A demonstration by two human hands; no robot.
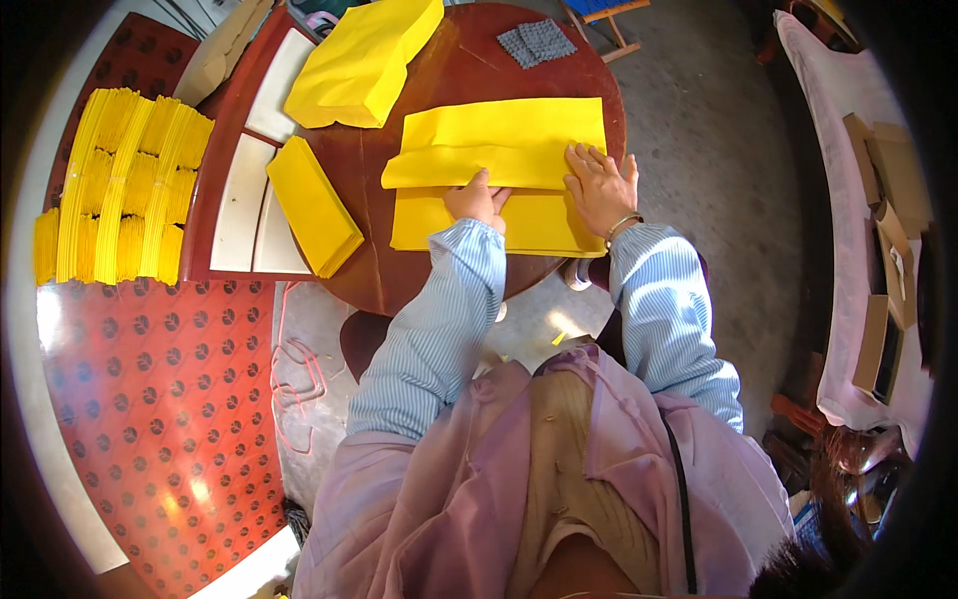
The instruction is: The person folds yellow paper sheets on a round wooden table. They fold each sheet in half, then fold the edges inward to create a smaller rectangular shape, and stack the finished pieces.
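Note:
A bright yellow sheet [504,130] lies across the round table in front of me, its far part folded over toward me. Beneath the fold, more yellow sheet [544,235] shows on the near side; how many layers there are I cannot tell. My left hand [477,203] grips the near edge of the fold around its middle, thumb on top and the other fingers partly tucked under. Flat on the right end of the fold rests my right hand [603,190], fingers stretched out and a bracelet at the wrist.
The dark red round table [459,75] also bears a thick yellow stack [349,65], a narrow folded yellow bundle [314,205] and a grey textured pad [537,43]. Yellow bundles [125,190] are piled at left. Cardboard boxes [888,290] stand on a pale-covered surface at right.

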